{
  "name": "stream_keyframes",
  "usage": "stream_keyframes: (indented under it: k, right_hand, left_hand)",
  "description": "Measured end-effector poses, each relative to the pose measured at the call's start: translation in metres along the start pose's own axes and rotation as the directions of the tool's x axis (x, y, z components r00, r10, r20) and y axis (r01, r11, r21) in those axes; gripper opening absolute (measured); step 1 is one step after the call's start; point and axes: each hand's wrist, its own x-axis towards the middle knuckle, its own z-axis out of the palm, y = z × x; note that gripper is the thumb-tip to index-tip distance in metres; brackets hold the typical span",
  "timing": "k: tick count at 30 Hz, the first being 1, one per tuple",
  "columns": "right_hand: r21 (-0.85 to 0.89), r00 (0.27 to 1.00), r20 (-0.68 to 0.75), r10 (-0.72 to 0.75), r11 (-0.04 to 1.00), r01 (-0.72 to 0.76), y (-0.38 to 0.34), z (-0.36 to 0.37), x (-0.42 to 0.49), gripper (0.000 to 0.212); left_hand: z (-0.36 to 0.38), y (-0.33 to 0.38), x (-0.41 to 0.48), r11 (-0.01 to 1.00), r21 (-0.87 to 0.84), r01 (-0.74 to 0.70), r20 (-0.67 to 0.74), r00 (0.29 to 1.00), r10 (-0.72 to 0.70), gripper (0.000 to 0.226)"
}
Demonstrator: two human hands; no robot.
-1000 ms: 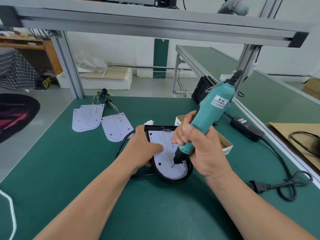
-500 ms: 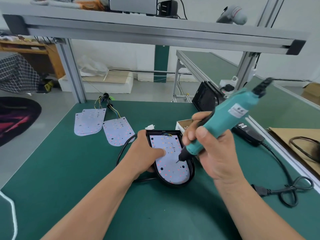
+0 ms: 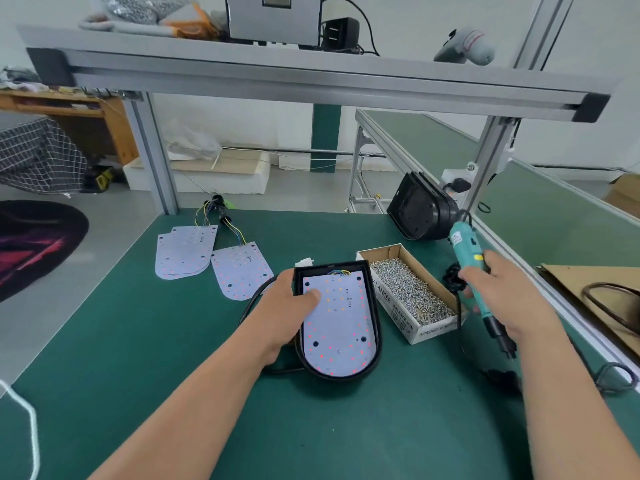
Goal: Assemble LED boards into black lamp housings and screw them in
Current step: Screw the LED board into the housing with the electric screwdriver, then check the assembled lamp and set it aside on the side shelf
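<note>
A: Where's the LED board point(image 3: 337, 327)?
B: Inside the black lamp housing point(image 3: 376, 317) on the green table point(image 3: 138, 341); the left hand point(image 3: 289, 306) grips its left wall, thumb on the board.
A: And the right hand point(image 3: 502, 289)?
B: Fingers wrapped round the electric screwdriver point(image 3: 467, 247), beside 1 screw box point(image 3: 398, 315).

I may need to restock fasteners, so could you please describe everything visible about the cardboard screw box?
The long, open-topped brown cardboard box has white printed outer walls and is mostly full of small silvery screws. It lies flat and angled on the green table mat, close beside the black lamp housing's right wall; contact is unclear. Neither the left hand nor the right hand touches it.
</note>
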Motion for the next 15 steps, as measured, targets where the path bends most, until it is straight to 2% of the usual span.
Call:
stream_keyframes:
  k: [2, 5, 9, 13, 15]
  right_hand:
    - [-0.256, 0.998, 0.049, -0.027, 0.966, 0.039, 0.008, -0.001, 0.003, 0.011]
    - [-0.436, 0.995, 0.096, -0.007, 0.899, 0.048, 0.012, 0.0, 0.005, 0.019]
    - [-0.521, 0.996, 0.089, -0.001, 0.852, 0.048, 0.012, 0.001, 0.01, 0.015]
    - [-0.531, 0.999, -0.016, 0.05, 0.846, -0.051, 0.006, 0.004, 0.006, 0.02]
    - [-0.6, 0.988, -0.121, -0.096, 0.8, 0.005, -0.001, 0.011, 0.001, 0.031]
  left_hand:
    - [-0.001, 0.001, 0.0, 1.0, -0.013, -0.007, -0.006, 1.0, 0.007, 0.025]
    - [-0.001, 0.001, 0.001, 0.998, -0.061, 0.0, 0.001, 1.0, 0.0, 0.025]
    - [-0.001, 0.001, 0.003, 0.981, -0.185, 0.056, -0.006, 0.998, -0.058, 0.024]
    - [0.003, 0.004, 0.0, 0.919, -0.34, 0.198, 0.038, 0.98, -0.197, 0.044]
    - [0.007, 0.007, -0.003, 0.857, -0.438, 0.273, 0.116, 0.962, -0.247, 0.052]
